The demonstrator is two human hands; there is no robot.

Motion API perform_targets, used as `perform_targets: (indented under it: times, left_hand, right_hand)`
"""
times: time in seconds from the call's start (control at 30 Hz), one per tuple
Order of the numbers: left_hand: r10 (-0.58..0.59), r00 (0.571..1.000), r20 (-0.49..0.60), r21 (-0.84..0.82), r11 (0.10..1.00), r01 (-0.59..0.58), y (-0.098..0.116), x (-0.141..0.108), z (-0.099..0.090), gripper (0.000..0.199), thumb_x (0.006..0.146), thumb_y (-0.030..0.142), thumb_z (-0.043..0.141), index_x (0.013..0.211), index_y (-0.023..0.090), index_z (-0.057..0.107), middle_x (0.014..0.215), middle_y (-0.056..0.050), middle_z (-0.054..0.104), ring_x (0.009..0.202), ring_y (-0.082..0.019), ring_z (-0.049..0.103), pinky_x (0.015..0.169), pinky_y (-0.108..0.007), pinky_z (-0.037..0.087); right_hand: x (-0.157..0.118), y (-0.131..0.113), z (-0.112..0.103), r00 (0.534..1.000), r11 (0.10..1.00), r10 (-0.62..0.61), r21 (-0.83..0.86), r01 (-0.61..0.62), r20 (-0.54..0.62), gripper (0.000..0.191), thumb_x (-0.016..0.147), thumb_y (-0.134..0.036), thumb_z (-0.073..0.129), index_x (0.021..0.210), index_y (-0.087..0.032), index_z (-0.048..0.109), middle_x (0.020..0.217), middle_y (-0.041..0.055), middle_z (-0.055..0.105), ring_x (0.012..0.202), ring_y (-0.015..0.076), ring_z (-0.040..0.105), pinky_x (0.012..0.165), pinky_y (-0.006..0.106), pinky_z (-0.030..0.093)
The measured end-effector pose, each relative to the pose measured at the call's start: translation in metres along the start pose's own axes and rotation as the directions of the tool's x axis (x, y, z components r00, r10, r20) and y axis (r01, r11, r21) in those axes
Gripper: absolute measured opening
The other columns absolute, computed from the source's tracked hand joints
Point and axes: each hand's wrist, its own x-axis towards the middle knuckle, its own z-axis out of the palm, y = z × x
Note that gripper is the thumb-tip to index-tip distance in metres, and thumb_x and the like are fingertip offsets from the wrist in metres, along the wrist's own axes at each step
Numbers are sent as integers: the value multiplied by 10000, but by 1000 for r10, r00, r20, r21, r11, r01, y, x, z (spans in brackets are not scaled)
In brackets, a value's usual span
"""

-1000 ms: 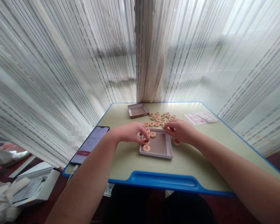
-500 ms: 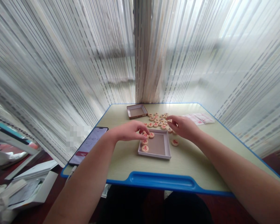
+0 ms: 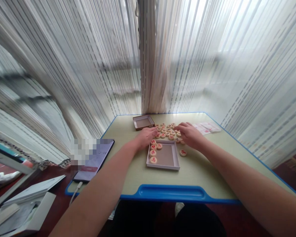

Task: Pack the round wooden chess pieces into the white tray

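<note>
Mostly bunched on the pale counter [image 3: 199, 171], just beyond the 12 o'clock side of a shallow open tray [image 3: 166, 155]: flat round pieces [image 3: 171, 137] with red or dark characters. Inside the tray, along its 9 o'clock wall, a column of four red-marked ones, with a fifth piece [image 3: 159, 146] just beside, toward the middle. At 3 o'clock from the tray, on the counter and apart from the bunch, a single red-marked piece [image 3: 183, 152].

At the bunch's 9 o'clock edge, close to the tray's 11 o'clock corner, the left hand [image 3: 146, 135], fingers stretched out to the nearest pieces. Cannot tell whether clamped on one or only resting there. At the bunch's 3 o'clock side, the right hand [image 3: 190, 134], fingers bent over the pieces and hiding some of them. Again, cannot tell whether closed on a piece.

Farther out at 11 o'clock from the tray, an open brown-sided box [image 3: 143, 123]. At 2 o'clock, past the right hand, a creased sheet [image 3: 207, 128] with pink markings. At 9 o'clock, near the counter's edge, a phone [image 3: 91, 169], with a white cable [image 3: 79, 186] at its near end. At 6 o'clock, in the blue rim, a long groove [image 3: 171, 192]. At 8 o'clock, low down, an open white box [image 3: 45, 210]. At 12 o'clock, behind everything, striped sheer curtains [image 3: 113, 49].
</note>
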Motion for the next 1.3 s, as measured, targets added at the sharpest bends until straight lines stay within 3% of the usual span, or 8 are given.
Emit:
perform_targets:
  times: [0.13,0.3,0.5,0.7,0.8,0.9,1.0,1.3]
  left_hand:
    - [-43,998,52,-29,999,45,-7,2,0,690,902,560,154,1012,128,680,1118,-92,654,1089,-196,549,970,-300,390]
    - [-28,997,73,-32,999,30,-5,0,-1,662,893,574,184,1067,147,659,1130,-84,651,1060,-186,566,945,-275,401]
    - [-86,992,87,-89,992,94,1,-4,-3,670,884,584,196,901,140,696,1111,-90,652,1073,-180,553,968,-271,388]
    - [-170,984,47,-163,971,175,-5,-5,-2,619,889,524,224,886,109,683,1113,-114,644,1070,-217,553,976,-331,395]
    - [-128,991,35,-158,979,132,-5,-4,1,593,888,504,240,937,116,685,1137,-111,637,1090,-239,544,986,-361,393]
    - [-56,998,27,-139,989,59,-2,-2,4,595,889,516,235,1038,145,676,1274,-86,564,1192,-248,480,1051,-365,329]
    - [-12,999,44,-137,990,18,0,0,6,633,891,543,187,1058,180,678,1317,-63,532,1223,-227,459,1083,-355,289]
    - [-116,992,-41,-168,980,108,-6,-3,8,724,856,639,195,1069,111,642,1176,-127,612,1113,-237,535,1015,-356,366]
  right_hand:
    - [0,9,-5,989,986,150,-76,-151,-21,389,762,-70,408,971,-211,705,1003,76,653,918,216,550,775,316,447]
    - [2,23,-7,916,913,385,-191,-360,117,359,708,-111,452,936,-210,712,972,76,686,804,195,622,618,273,440]
    - [2,21,-15,845,870,490,-191,-455,215,306,759,-246,457,922,-174,706,914,103,709,786,225,635,586,287,427]
    - [3,14,-17,792,847,531,-199,-492,303,301,738,-331,519,933,-192,702,934,93,700,808,229,622,571,280,404]
    - [3,12,-20,821,874,485,-179,-451,300,293,735,-263,517,958,-196,695,968,84,690,823,213,614,606,273,410]
    - [1,7,-26,887,950,312,-103,-294,341,254,706,-220,541,902,-213,701,955,61,684,797,190,608,633,262,413]
    - [-3,3,-31,880,980,184,-16,-196,437,230,684,-224,567,871,-235,699,882,33,688,725,171,604,602,250,408]
    - [-6,12,-22,887,983,183,-52,-178,424,238,717,-271,568,926,-233,673,798,40,681,638,162,590,539,246,380]
